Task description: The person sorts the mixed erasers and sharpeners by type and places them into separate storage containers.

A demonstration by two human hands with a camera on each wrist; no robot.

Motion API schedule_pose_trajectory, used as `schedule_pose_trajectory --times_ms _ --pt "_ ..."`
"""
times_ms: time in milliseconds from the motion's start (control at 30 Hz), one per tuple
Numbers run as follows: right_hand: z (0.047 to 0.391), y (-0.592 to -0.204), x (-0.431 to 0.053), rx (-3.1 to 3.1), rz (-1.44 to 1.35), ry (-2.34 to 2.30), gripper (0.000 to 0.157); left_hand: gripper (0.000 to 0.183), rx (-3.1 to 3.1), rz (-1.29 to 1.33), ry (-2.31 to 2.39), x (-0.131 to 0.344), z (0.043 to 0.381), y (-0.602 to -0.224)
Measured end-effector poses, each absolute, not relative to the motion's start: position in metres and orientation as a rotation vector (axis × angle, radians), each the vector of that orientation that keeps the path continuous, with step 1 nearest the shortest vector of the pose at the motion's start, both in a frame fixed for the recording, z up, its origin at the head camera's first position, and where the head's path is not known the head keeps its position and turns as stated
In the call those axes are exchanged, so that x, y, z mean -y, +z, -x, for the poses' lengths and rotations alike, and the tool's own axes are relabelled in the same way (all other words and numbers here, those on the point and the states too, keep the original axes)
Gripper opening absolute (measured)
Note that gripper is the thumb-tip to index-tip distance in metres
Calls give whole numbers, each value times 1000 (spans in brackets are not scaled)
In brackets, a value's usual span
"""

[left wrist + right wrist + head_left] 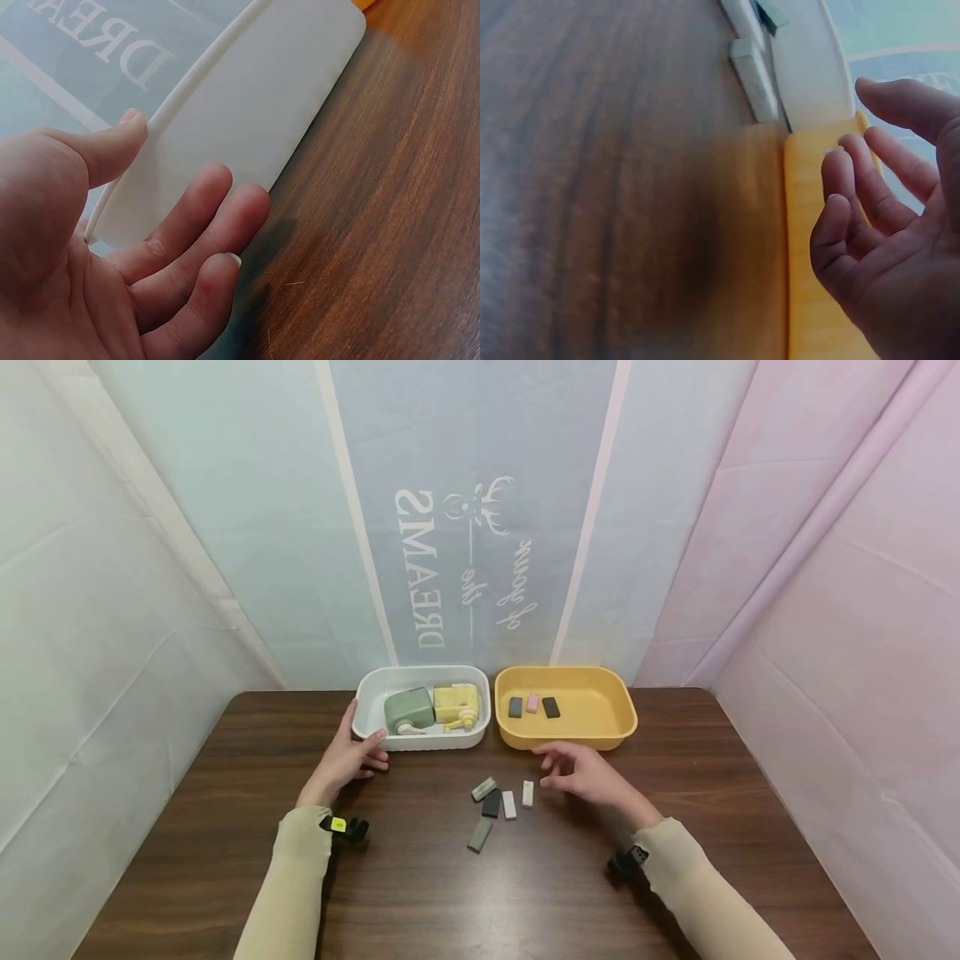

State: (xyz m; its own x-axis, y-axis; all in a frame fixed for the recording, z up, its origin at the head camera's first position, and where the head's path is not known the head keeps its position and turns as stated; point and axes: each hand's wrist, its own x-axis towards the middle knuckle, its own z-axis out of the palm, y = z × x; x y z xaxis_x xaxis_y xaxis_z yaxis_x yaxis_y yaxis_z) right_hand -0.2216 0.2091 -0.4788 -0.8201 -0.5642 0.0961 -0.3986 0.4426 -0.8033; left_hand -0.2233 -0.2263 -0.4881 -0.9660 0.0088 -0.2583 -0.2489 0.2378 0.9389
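Note:
My left hand (pixel 345 760) holds the near left corner of a white plastic bin (pixel 442 742), its thumb on the rim and the other fingers loosely bent outside. Inside that bin lie a green pump bottle (pixel 409 707) and a yellow pump bottle (pixel 455 697). My right hand (pixel 588 774), fingers loosely bent with nothing in them, hovers just in front of a yellow bin (pixel 596 710). Left of its fingertips is a small white block (pixel 528 793). Beside it lie another white block (pixel 509 805), a black block (pixel 491 803) and two grey-green blocks (pixel 480 835).
In the yellow bin sit a grey block (pixel 515 707), a pink block (pixel 532 703) and a black block (pixel 551 707). Both bins stand side by side at the far edge of the brown wooden table (pixel 420 877). A printed curtain (pixel 480 443) hangs behind them.

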Motion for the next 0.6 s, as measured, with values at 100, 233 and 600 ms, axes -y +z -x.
schedule_pose_trajectory --times_ms 100,233,600 --pt "219 -485 -208 -2517 827 -1255 46 90 -2304 224 1797 226 223 -489" --pt "216 -491 -207 -2509 795 -1190 48 90 -2301 233 1795 226 222 -491" --pt "211 -499 -201 -2527 734 -1101 44 90 -2296 223 1807 227 222 -491"
